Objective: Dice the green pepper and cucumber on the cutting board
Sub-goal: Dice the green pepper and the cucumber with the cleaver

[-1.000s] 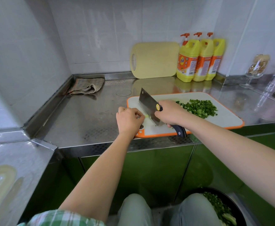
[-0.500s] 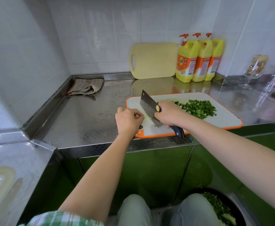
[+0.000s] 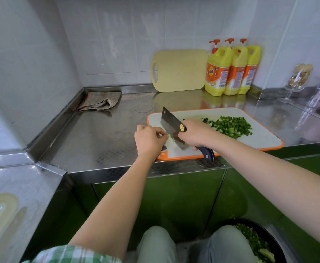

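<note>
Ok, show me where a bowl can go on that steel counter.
Widest bare patch: the steel counter between the folded beige cloth and the orange-rimmed white cutting board. A narrower strip runs between that board and the three yellow detergent bottles. Crowded: the board's left end, where the left hand pinches a pale green piece while the right hand grips a steel cleaver.

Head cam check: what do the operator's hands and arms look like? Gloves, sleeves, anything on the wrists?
No gloves: the left hand and right hand are bare, with no ring, watch or band visible. The left forearm and right forearm are uncovered. A green-and-white plaid sleeve shows on the left upper arm at the bottom edge of the frame. The right arm's sleeve is out of view.
</note>
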